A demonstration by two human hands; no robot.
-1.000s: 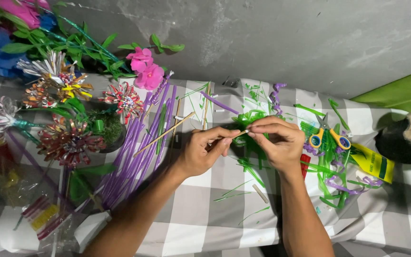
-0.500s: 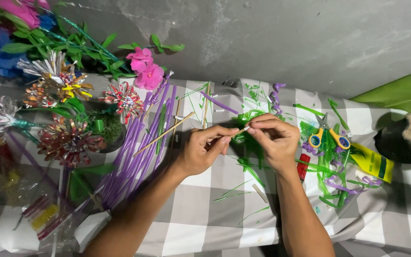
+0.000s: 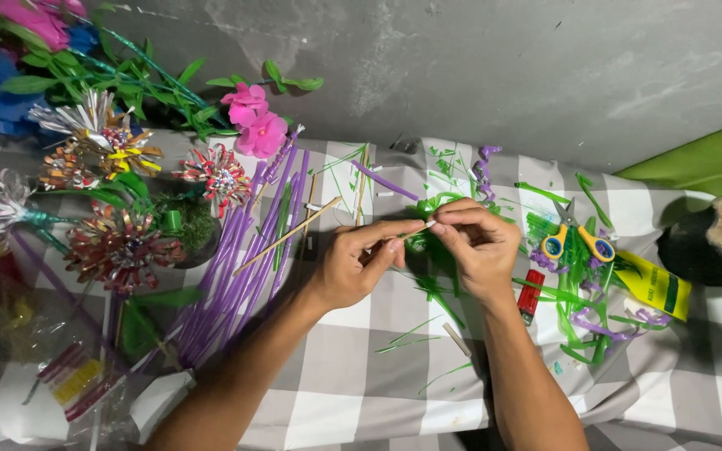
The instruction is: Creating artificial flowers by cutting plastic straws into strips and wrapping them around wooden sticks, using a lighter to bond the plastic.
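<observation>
With the left hand [image 3: 353, 269] and right hand [image 3: 478, 242] both pinched shut on the thin wooden skewer stick [image 3: 294, 235], uneven finger pressure could snap it.

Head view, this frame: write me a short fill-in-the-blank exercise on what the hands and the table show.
1. The left hand and right hand pinch a thin wooden stick wrapped at its end in ____ strip.
2. The scissors have yellow and ____ handles.
3. The bundle of straws left of the hands is ____.
4. The tablecloth has a grey and white ____ pattern.

Missing words: green; blue; purple; checked
</observation>
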